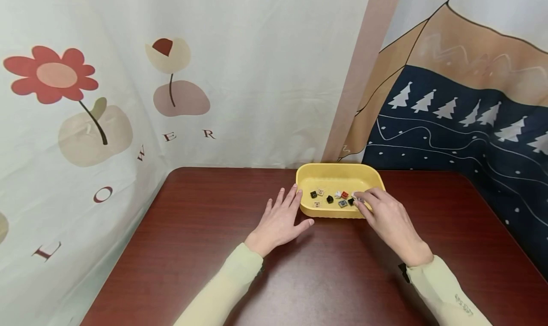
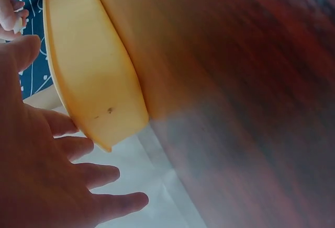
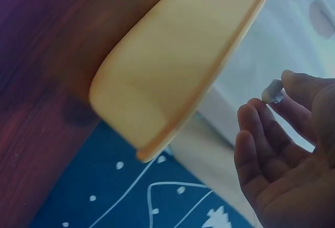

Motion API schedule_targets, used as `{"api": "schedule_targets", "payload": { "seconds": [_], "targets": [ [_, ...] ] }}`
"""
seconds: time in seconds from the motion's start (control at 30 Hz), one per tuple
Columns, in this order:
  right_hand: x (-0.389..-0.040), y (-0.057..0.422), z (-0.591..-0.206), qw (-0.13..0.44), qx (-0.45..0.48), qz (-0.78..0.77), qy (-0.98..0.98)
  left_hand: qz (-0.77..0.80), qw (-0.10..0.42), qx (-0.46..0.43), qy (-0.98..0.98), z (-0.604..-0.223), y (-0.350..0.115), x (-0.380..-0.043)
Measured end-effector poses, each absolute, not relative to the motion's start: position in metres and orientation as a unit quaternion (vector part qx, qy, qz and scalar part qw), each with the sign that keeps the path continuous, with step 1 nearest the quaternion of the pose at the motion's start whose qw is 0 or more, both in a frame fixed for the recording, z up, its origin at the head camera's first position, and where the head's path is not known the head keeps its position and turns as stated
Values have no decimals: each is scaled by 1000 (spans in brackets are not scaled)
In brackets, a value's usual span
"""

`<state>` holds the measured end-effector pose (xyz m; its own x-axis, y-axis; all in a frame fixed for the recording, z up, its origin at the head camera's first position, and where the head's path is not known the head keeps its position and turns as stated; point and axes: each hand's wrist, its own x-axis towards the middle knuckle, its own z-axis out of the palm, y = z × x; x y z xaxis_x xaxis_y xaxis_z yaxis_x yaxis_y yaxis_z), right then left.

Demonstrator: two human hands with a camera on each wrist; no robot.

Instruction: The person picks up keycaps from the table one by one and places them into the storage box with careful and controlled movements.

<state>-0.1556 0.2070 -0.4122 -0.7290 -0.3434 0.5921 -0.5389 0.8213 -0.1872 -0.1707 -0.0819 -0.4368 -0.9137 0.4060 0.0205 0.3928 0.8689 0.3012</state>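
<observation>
At the table's far edge sits a yellow plastic bin [image 1: 338,213] holding several small pieces. My right hand [image 1: 391,216] is over the bin's right part. Between thumb and index finger it pinches a small whitish block [image 3: 272,91]; the exact kind is too small to tell. My left hand [image 1: 278,225] has its fingers spread and straight, with fingertips touching the bin's left rim. Inside lie a red piece [image 1: 344,194], a black piece [image 1: 329,199], a grey piece [image 1: 342,203] and a cream piece [image 1: 317,205]. Both wrist views show only the bin's outer wall.
The dark red-brown table [image 1: 205,250] has rounded far corners. Behind it hangs a white curtain [image 1: 265,78] with flowers and letters. A navy cloth [image 1: 436,140] with white trees hangs at the right.
</observation>
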Motion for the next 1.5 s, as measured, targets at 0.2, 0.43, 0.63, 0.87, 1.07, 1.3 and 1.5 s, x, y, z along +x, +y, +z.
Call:
{"api": "schedule_targets", "payload": {
  "seconds": [0.2, 0.43, 0.63, 0.87, 1.07, 1.3, 1.5],
  "targets": [
    [-173, 215, -412, 261, 217, 178, -924, 145, 20, 208, 967, -437, -82, -170],
    [-190, 219, -415, 189, 189, 141, -953, 143, 21, 207, 968, -436, -82, -169],
    [-203, 218, -417, 143, 192, 110, -965, 141, 23, 206, 968, -437, -80, -169],
    [-215, 216, -415, 69, 184, 99, -975, 149, 25, 207, 967, -437, -79, -169],
    [-220, 217, -412, 17, 169, 91, -981, 150, 27, 208, 966, -437, -78, -169],
    [-225, 216, -413, -8, 161, 90, -983, 148, 30, 208, 966, -437, -78, -169],
    [-226, 216, -415, -16, 172, 101, -980, 155, 33, 207, 966, -439, -79, -169]
  ]
}}
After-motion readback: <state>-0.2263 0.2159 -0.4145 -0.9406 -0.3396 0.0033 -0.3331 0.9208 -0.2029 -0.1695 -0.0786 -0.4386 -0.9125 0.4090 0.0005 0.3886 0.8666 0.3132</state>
